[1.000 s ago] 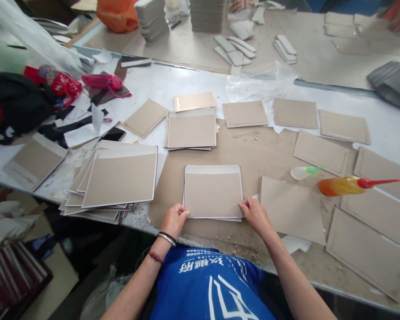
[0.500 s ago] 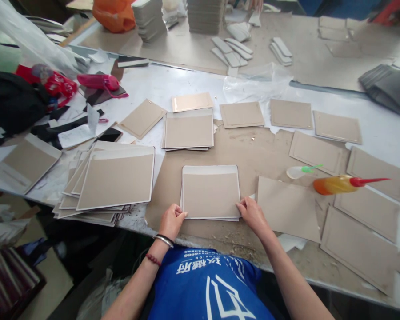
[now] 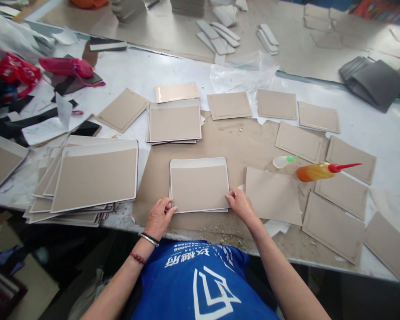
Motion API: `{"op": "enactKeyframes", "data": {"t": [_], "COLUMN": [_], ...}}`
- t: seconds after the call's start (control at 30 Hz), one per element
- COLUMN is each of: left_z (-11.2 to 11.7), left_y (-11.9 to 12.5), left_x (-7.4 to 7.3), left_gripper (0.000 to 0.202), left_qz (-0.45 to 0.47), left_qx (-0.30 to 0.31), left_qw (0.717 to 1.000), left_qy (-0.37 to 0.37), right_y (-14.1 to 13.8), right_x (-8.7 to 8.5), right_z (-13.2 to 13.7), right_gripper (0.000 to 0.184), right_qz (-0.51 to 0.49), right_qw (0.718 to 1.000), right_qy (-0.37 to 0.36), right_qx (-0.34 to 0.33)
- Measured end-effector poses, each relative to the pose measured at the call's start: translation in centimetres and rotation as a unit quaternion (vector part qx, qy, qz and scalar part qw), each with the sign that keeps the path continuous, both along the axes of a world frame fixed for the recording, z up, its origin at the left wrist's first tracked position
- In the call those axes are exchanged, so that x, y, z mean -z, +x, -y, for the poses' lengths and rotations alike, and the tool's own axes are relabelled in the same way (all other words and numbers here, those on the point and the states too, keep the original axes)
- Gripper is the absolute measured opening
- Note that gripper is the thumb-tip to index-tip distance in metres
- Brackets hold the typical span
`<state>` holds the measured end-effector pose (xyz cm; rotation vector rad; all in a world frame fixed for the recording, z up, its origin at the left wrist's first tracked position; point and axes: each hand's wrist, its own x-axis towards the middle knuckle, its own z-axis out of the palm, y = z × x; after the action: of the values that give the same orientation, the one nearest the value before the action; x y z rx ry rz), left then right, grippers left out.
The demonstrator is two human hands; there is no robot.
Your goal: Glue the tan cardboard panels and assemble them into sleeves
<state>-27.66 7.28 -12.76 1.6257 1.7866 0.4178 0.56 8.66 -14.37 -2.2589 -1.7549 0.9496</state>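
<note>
A beige board panel (image 3: 200, 189) with a pale strip along its far edge lies before me, on top of at least one other sheet whose edge peeks out. At its near left corner, my left hand (image 3: 160, 217) has thumb and fingers closed on the edge. My right hand (image 3: 242, 204) pinches the near right corner between thumb and forefinger. Right of that hand rests a larger plain beige board (image 3: 271, 193). Just beyond the panel sits a small stack of similar panels (image 3: 176, 121).
To the left is a bigger pile of panels (image 3: 95, 178). An orange glue bottle (image 3: 315, 172) with a red nozzle and a small clear bottle (image 3: 280, 162) with a green tip lie at right, among several framed boards (image 3: 333, 226). A pink pouch (image 3: 66, 67) lies far left.
The view has shifted, so the scene sits further left and slightly higher. Both hands stay at the panel's near corners; the left fingers have shifted slightly along the edge.
</note>
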Motion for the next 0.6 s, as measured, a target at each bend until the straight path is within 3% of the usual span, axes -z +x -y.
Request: {"op": "enactKeyframes", "data": {"t": [0.6], "left_z": [-0.07], "left_y": [-0.50], "left_x": [0.63], "left_gripper": [0.014], "left_qz": [0.041], "left_qx": [0.006], "left_qw": [0.999], "left_qy": [-0.014], "right_y": [0.15], "right_x": [-0.02], "right_z": [-0.12], "right_gripper": [0.014], "right_qz": [-0.004], "right_qw": [1.000], "right_qy": [-0.006], "right_qx": [-0.002]}}
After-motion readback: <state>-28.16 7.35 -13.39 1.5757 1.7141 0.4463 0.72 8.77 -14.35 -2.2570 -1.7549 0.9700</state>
